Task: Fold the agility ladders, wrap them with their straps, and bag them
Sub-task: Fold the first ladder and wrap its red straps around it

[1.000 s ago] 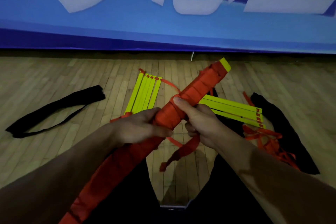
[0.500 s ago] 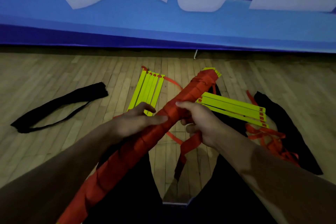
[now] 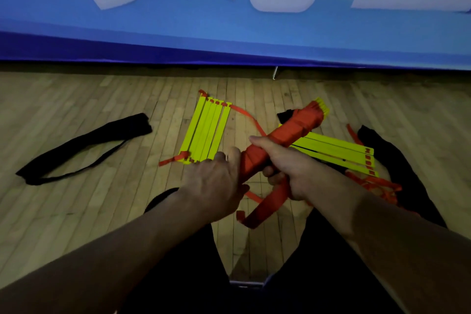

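Observation:
I hold a folded agility ladder wrapped in orange strap (image 3: 293, 130), its yellow rung ends showing at the far tip. My right hand (image 3: 288, 168) grips the bundle's middle and pinches the loose orange strap end (image 3: 265, 208) that hangs below. My left hand (image 3: 216, 186) closes around the bundle's near end, which it hides. On the floor lie two more folded yellow ladders: one (image 3: 206, 132) ahead, another (image 3: 339, 153) under the bundle to the right with tangled orange straps (image 3: 374, 183).
A black carry bag (image 3: 84, 145) with a thin strap lies on the wooden floor at left. Another black bag (image 3: 397, 166) lies at right beside the ladders. A blue banner wall (image 3: 229, 20) closes off the floor ahead. My dark-trousered legs are below.
The wrapped bundle has swung lower and flatter, and its near end has gone from beside my left forearm into my left hand. My left hand closed over that end.

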`<state>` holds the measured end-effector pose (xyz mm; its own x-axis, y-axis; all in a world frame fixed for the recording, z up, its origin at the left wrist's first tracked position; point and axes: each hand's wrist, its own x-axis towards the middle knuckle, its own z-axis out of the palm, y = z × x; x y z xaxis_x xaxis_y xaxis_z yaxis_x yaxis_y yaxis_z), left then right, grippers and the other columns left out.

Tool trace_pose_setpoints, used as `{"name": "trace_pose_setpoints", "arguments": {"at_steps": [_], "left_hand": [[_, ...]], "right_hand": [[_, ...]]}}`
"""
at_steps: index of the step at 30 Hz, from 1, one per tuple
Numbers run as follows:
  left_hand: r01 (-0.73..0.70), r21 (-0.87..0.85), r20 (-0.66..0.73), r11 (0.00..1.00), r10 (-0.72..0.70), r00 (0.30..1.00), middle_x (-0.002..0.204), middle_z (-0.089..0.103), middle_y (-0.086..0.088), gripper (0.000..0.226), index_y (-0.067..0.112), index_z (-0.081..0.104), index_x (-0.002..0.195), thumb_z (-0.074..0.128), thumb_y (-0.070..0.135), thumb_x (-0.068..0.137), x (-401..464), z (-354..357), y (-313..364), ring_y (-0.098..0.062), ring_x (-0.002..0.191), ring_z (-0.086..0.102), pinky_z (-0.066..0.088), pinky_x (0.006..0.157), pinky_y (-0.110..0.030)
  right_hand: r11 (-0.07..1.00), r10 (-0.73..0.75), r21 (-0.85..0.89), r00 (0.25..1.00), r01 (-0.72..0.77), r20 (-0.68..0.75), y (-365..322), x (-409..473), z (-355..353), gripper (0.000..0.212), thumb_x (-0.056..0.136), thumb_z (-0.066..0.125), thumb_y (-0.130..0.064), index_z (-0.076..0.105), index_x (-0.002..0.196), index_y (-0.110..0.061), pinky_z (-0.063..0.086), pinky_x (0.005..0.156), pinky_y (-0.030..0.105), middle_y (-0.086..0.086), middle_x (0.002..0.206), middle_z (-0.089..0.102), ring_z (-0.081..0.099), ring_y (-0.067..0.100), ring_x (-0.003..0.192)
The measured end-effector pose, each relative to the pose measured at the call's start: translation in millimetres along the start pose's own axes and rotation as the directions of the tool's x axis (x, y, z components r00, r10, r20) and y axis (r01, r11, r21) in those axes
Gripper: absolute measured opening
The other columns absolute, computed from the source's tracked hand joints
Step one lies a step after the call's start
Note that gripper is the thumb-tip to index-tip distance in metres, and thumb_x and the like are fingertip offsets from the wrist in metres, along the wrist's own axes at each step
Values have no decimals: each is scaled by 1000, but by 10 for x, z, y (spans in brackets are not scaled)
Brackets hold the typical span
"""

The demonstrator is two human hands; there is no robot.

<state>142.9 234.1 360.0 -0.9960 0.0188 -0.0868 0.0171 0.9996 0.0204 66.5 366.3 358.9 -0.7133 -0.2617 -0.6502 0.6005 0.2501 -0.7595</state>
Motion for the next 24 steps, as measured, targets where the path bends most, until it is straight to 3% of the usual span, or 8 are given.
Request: {"name": "trace_pose_setpoints", "arguments": {"at_steps": [2, 4, 7, 9, 11, 14, 19, 24], "left_hand": [[79, -312, 180, 947, -23, 983, 100, 60, 2, 56, 24, 35, 114, 49, 71, 86, 44, -121, -184, -18, 87, 62, 46, 69, -31], [302, -715, 388, 631, -1, 922, 102, 65, 1, 55, 26, 44, 115, 61, 66, 82, 82, -247, -317, -16, 85, 67, 53, 71, -34], [446, -852, 500, 275, 172, 849, 106, 72, -6, 62, 23, 53, 124, 78, 50, 74, 47, -231, -401, -24, 87, 73, 55, 77, -39], [377, -880, 442, 289, 210, 872, 94, 73, -7, 47, 20, 63, 112, 80, 43, 75, 37, -181, -407, -25, 78, 71, 55, 73, -38], [190, -816, 289, 546, 100, 952, 83, 68, -4, 44, 22, 56, 104, 79, 47, 76, 55, -153, -382, -20, 73, 68, 54, 69, -34], [43, -149, -5, 988, -44, 999, 98, 61, -1, 62, 27, 32, 111, 67, 66, 77, 70, -61, -262, -27, 87, 66, 48, 66, -34], [-25, -108, -52, 994, 20, 998, 104, 53, -2, 71, 24, 30, 122, 38, 81, 80, -4, 66, -198, -25, 91, 64, 50, 68, -34], [238, -717, 412, 655, 122, 903, 105, 68, 2, 65, 33, 53, 121, 68, 72, 71, 117, -311, -520, -17, 94, 68, 56, 86, -39]], "right_hand": [[997, -50, 58, 998, 47, 42, 71, -2, -48, 34, 84, 70, -51, 54, 70, -24, 22, 34, 16, -4, 53, 41, 30, 4, 36], [992, -104, 87, 990, 96, 99, 109, -23, -84, 35, 86, 67, -50, 55, 69, -22, 21, 35, 16, -3, 52, 39, 28, 5, 34], [983, -171, 100, 972, 156, 160, 71, -82, -92, 39, 84, 68, -49, 59, 57, -23, 23, 39, 18, 0, 51, 39, 27, 8, 35], [983, -172, 87, 971, 160, 167, 39, -112, -96, 37, 79, 70, -51, 61, 56, -23, 26, 41, 19, 0, 50, 39, 30, 9, 35], [987, -131, 111, 979, 115, 154, 9, -108, -101, 36, 77, 71, -55, 57, 66, -24, 27, 42, 20, -2, 49, 36, 31, 10, 35], [989, -36, 143, 996, 24, 82, -41, -81, -73, 48, 75, 69, -67, 49, 65, -25, 26, 42, 19, -5, 46, 33, 29, 7, 33], [986, -71, 151, 997, 70, 5, 35, -40, -39, 43, 76, 74, -54, 49, 59, -23, 23, 43, 19, -5, 46, 31, 27, 7, 34], [950, -257, 209, 960, 230, 112, 123, -78, -110, 33, 70, 78, -43, 54, 59, -24, 21, 46, 23, -3, 45, 25, 24, 9, 33]]}}
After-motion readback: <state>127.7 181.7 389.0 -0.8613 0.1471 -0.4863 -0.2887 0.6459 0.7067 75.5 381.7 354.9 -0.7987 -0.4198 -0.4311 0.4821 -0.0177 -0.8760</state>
